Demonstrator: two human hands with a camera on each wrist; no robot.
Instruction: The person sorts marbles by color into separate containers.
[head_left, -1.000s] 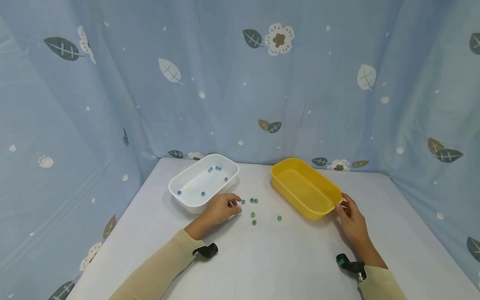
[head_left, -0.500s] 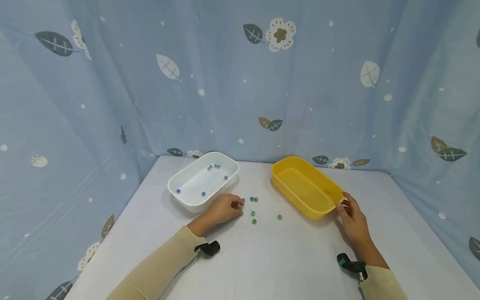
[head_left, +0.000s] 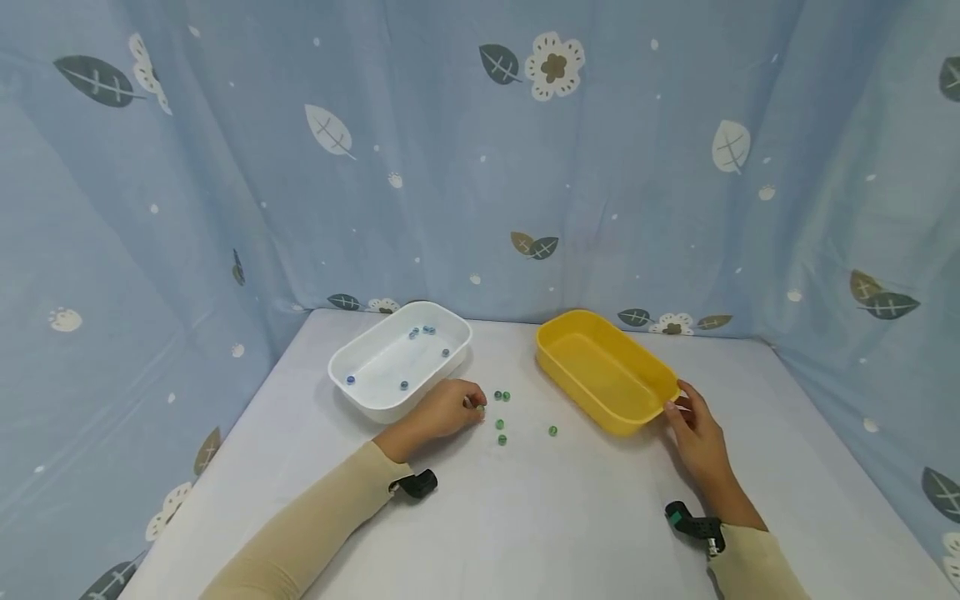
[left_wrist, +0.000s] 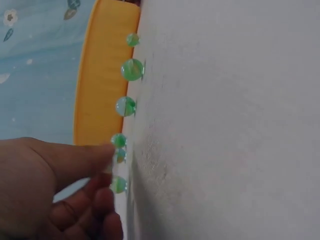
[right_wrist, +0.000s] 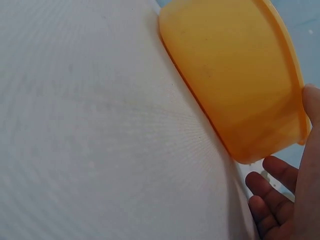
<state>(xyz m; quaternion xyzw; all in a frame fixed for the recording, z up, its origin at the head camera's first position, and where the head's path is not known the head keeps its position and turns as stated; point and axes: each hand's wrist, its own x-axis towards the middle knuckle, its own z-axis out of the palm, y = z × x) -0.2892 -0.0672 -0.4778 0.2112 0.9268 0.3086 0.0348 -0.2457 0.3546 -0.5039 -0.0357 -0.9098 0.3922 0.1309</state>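
Note:
My left hand (head_left: 452, 408) is beside the white tub, thumb and fingertips spread around a green glass marble (head_left: 481, 407). In the left wrist view that marble (left_wrist: 118, 185) sits right at the fingertips, with a gap showing between thumb and forefinger. Several more green marbles (head_left: 499, 424) lie on the table to the right of this hand. My right hand (head_left: 699, 433) holds the near right corner of the yellow tub (head_left: 581, 390) by its rim. In the right wrist view the thumb (right_wrist: 311, 102) is on the rim, while the other visible fingers hang loosely below the corner.
The white tub (head_left: 360, 400) stands at the back left, holding several blue marbles (head_left: 404, 385). One green marble (head_left: 552, 431) lies apart, closer to the yellow tub. A white cloth covers the table (head_left: 540, 517). Behind hangs a blue patterned curtain (head_left: 420, 100).
My left hand has shifted slightly, its fingertips coming around the nearest green marble. The right hand stays at the yellow tub's corner. The head view has moved a little.

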